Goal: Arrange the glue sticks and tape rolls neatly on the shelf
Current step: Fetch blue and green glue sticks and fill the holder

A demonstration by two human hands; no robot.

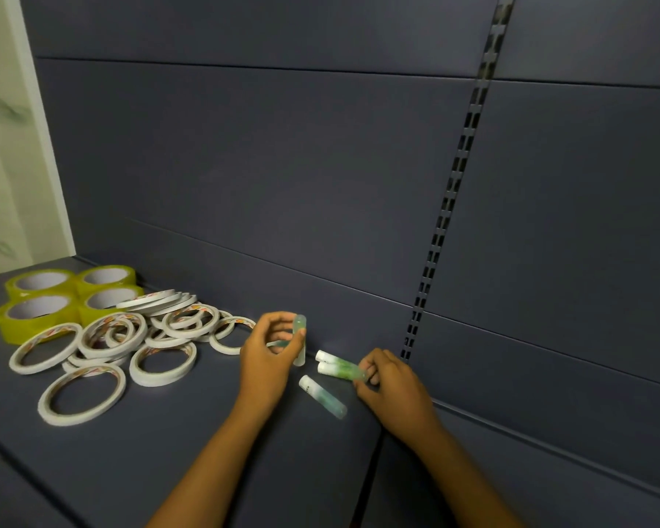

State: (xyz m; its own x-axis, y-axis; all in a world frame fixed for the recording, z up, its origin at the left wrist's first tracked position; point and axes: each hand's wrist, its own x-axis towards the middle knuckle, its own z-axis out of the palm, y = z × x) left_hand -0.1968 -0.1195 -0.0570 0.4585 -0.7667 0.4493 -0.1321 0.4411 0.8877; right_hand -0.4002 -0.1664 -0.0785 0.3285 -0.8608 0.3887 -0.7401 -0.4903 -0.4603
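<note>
My left hand [269,352] holds one green-and-white glue stick [300,339] upright on the dark shelf [168,451], close to the back panel. My right hand [387,383] pinches the green ends of two glue sticks [338,365] that lie side by side, white caps pointing left. A further glue stick [322,396] lies loose and slanted on the shelf between my hands. To the left, several thin white tape rolls [130,344] lie in a loose, overlapping pile. Several wide yellow tape rolls [73,295] sit flat in a tidy block behind them.
The dark back panel [321,165] rises right behind the glue sticks. A slotted upright strip [454,192] runs down it just right of my right hand. A seam between shelf boards [372,470] passes under my right forearm. A pale wall [4,146] stands at far left.
</note>
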